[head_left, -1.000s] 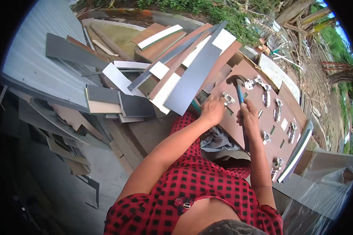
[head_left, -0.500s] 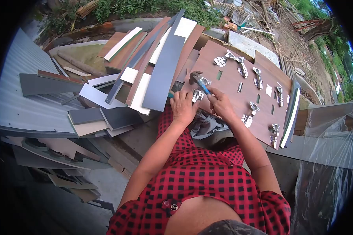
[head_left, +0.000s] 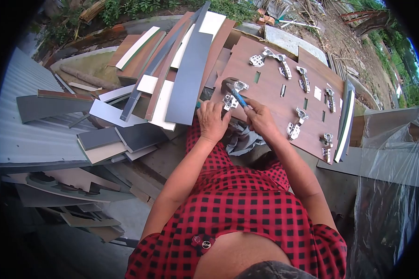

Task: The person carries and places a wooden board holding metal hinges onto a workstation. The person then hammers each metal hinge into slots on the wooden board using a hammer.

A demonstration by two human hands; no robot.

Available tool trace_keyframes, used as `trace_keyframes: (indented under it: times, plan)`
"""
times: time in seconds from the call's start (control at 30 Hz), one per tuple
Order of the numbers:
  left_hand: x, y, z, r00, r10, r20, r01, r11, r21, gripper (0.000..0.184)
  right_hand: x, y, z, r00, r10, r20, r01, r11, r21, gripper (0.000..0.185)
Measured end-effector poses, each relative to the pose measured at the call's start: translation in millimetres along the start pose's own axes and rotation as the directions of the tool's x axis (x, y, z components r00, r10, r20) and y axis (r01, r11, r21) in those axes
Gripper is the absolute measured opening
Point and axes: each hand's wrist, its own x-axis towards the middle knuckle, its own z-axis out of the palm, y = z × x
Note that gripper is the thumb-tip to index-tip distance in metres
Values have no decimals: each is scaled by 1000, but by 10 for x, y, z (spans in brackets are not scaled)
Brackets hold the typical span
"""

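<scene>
My right hand [head_left: 260, 115] is closed around the blue handle of a claw hammer [head_left: 237, 95]. The hammer's dark head lies over a silver cabinet hinge [head_left: 240, 86] near the left edge of a brown wooden panel [head_left: 270, 100]. My left hand [head_left: 212, 122] is closed at the panel's near edge, its thumb and fingers gripping another cabinet hinge [head_left: 229, 102]. A teal piece [head_left: 198, 105] shows partly beside the left fingers; I cannot make out what it is. Several more hinges [head_left: 303, 79] lie spread over the panel.
Long offcut boards [head_left: 188, 79] in grey, white and brown are stacked to the left. Corrugated metal sheeting [head_left: 46, 125] is beyond them. Clear plastic sheeting [head_left: 386, 186] hangs at the right. A grey cloth [head_left: 242, 139] is below the panel's near edge.
The view has shifted slightly, so the panel and boards sit a little higher and further left. The left fingers have shifted slightly at the hinge, uncovering more of it. The right hand keeps the hammer.
</scene>
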Motion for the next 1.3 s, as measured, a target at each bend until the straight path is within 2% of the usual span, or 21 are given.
trace_keyframes:
  times: [0.13, 0.2, 0.33, 0.4, 0.43, 0.5, 0.6, 0.73, 0.87, 0.9, 1.0, 1.13, 1.23, 1.3]
  plan:
    - [-35, -27, -11, 999, 54, 1, -54, 998, -21, 30, -99, -14, -3, 1000, -15, 0, 15, 995, 97, 35]
    - [-30, -17, 2, 998, 70, -7, -70, 997, -26, 28, -96, 38, 16, 999, -45, 9, 45, 998, -41, 35]
    - [21, 1, -2, 998, 65, 16, -65, 998, -12, 28, -97, 10, 18, 999, -48, 5, 48, 996, -70, 35]
    - [-7, 7, -23, 997, 62, 40, -61, 998, -7, 28, -253, -96, -40, 999, 27, 42, -32, 988, 148, 35]
    - [7, 10, -18, 998, 56, 29, -56, 998, -16, 28, -315, -131, -70, 999, 35, 39, -41, 987, 153, 35]
    - [14, 9, 1, 999, 48, 21, -47, 998, -29, 27, -433, -140, -156, 997, -36, -62, 47, 980, 192, 36]
    - [11, -9, 40, 997, 71, -23, -72, 997, -25, 27, -598, -39, -267, 991, -43, -127, 62, 987, 151, 37]
    - [10, -22, 46, 997, 74, -6, -74, 997, -13, 27, -675, 288, -239, 990, 32, -140, -8, 985, 171, 34]
    - [0, -46, 60, 997, 71, -1, -71, 997, -4, 26, -676, 531, -116, 988, 61, -144, -44, 992, 116, 34]
    - [2, -43, 71, 998, 64, 3, -64, 998, -5, 25, -638, 569, -112, 992, 71, -101, -62, 994, 95, 34]
    - [12, -38, 86, 996, 89, -22, -89, 996, -4, 25, -619, 565, -151, 995, 51, -90, -42, 995, 94, 34]
    - [11, -34, 96, 996, 85, -30, -85, 996, -14, 25, -653, 422, -174, 984, 83, -158, -48, 976, 213, 33]
    - [27, -32, 63, 997, 74, 5, -74, 997, 10, 27, -574, 559, -199, 984, 55, -169, -21, 980, 196, 33]
    - [102, 30, -26, 995, 35, 91, -39, 999, 36, 30, -528, 627, -219, 991, 57, -124, -41, 990, 132, 33]
